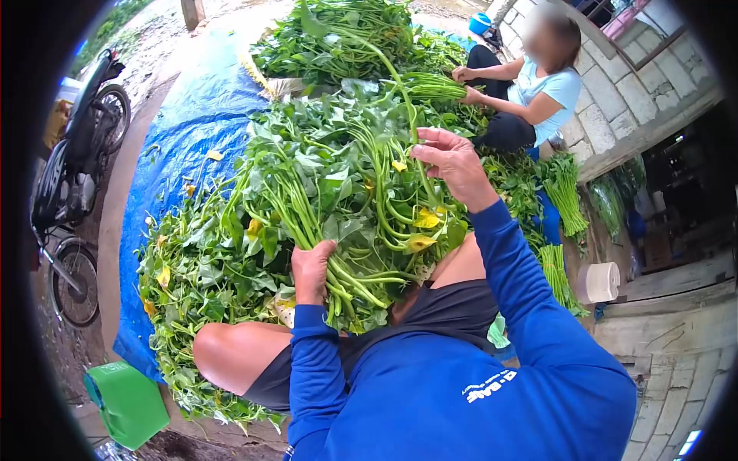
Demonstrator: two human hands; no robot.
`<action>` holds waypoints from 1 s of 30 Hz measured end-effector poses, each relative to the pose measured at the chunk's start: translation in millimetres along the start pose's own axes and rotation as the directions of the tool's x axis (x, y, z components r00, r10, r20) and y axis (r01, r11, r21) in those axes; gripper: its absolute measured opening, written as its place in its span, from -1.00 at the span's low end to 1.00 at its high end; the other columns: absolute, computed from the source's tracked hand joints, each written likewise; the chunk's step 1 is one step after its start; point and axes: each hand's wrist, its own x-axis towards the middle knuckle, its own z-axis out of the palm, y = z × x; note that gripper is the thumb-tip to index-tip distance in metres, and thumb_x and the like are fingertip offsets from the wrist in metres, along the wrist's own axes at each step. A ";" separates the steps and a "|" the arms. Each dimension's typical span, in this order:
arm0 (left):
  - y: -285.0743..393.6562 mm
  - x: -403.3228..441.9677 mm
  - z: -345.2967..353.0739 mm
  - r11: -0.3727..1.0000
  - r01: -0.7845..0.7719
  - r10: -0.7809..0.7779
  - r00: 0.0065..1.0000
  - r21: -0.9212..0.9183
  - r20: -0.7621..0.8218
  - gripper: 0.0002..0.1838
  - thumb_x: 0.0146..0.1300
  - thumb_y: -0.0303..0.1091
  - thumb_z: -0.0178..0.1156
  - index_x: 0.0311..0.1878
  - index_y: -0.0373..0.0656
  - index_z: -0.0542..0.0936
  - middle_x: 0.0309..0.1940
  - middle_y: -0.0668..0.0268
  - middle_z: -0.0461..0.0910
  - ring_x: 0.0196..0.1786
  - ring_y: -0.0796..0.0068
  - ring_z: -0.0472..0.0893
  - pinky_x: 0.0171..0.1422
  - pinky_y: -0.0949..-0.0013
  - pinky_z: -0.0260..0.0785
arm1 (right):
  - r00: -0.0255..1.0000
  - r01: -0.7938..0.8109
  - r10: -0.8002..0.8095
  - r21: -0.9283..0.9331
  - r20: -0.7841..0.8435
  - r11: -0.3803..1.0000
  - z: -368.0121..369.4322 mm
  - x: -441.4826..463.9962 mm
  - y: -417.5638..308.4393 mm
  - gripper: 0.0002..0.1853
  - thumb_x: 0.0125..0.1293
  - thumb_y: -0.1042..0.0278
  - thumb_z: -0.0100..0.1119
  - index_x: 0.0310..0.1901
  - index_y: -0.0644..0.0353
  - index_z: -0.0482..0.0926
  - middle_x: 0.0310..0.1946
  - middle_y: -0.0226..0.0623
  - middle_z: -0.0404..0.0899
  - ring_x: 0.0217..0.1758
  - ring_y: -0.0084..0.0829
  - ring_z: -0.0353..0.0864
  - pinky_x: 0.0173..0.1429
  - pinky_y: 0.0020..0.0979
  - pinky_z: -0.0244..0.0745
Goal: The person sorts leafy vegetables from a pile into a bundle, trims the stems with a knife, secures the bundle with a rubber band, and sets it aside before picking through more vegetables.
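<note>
My left hand is wrapped round a bunch of long green stems over my lap, the leaves pointing away from me and the cut ends near my leg. Raised to the right, my right hand pinches a single long stem that stands nearly upright between thumb and fingers. Below it lie loose stems with yellow leaves. A large heap of leafy greens surrounds my crossed legs.
A blue tarp lies beneath the heap. At the right a person sits holding stems, near tied bundles. A motorcycle stands left, a green container lower left, and a roll of twine right.
</note>
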 end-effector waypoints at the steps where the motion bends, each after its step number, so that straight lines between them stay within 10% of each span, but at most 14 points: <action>1: -1.6 -0.5 -1.7 1.000 -0.007 0.007 1.000 0.011 0.002 -0.71 0.25 -0.55 0.48 0.04 -0.35 0.73 -0.24 0.28 0.78 -0.34 0.47 0.71 -0.22 0.36 0.59 | 0.999 0.037 -0.037 -0.041 -0.015 0.998 0.9 4.4 5.4 -0.45 0.40 0.37 0.58 0.39 0.23 0.69 -0.10 -0.55 0.79 -0.25 -0.77 0.65 -0.25 -0.61 0.58; 13: -15.2 6.1 6.4 0.999 -0.024 0.023 0.999 0.041 0.029 -0.72 0.26 -0.42 0.53 -0.03 -0.33 0.74 -0.27 0.27 0.78 -0.31 0.45 0.72 -0.20 0.32 0.60 | 0.887 0.272 -0.452 -0.680 -0.099 0.681 63.4 30.0 19.9 -0.53 0.35 0.28 0.48 0.24 0.30 0.80 -0.25 -0.16 0.88 -0.28 -0.50 0.78 -0.05 -0.35 0.69; 16: -27.8 12.9 -1.1 0.999 0.033 -0.031 0.997 -0.023 0.074 -0.77 0.30 -0.39 0.53 -0.04 -0.25 0.76 -0.28 0.33 0.77 -0.30 0.50 0.71 -0.19 0.33 0.58 | 0.970 0.218 -0.236 -0.607 0.051 0.764 95.0 -22.1 79.0 -0.52 0.36 0.26 0.38 0.25 0.33 0.77 0.03 0.14 0.86 0.08 -0.05 0.90 0.23 -0.21 0.73; 18: -38.1 13.4 -4.3 0.969 0.118 -0.091 0.987 -0.216 0.130 -0.77 0.35 -0.35 0.51 -0.01 -0.20 0.76 -0.25 0.35 0.77 -0.30 0.50 0.72 -0.16 0.35 0.60 | 0.979 0.084 0.036 -0.560 0.200 0.824 116.3 -68.2 116.6 -0.48 0.37 0.23 0.36 0.27 0.37 0.75 0.16 0.19 0.81 0.24 -0.07 0.86 0.37 -0.25 0.68; 25: -77.9 22.2 -16.5 0.816 0.490 -0.367 0.849 -0.308 0.380 -0.56 0.55 0.05 0.44 0.23 -0.07 0.70 0.04 0.25 0.83 0.02 0.32 0.82 0.18 0.13 0.72 | 0.957 -0.050 0.168 -0.436 0.237 0.898 116.7 -81.7 179.8 -0.50 0.51 0.28 0.33 0.37 0.40 0.69 0.29 0.10 0.78 0.35 -0.27 0.78 0.47 -0.32 0.59; 30: -88.1 5.8 12.1 0.967 0.168 -0.184 0.980 -0.190 -0.072 -0.49 0.29 -0.07 0.68 0.10 -0.23 0.75 -0.07 0.27 0.77 -0.08 0.43 0.74 0.03 0.24 0.64 | 0.877 -0.163 0.289 -0.328 0.384 0.931 114.6 -83.8 198.1 -0.63 0.58 0.30 0.33 0.31 0.25 0.76 -0.07 -0.31 0.88 -0.01 -0.64 0.69 0.19 -0.44 0.63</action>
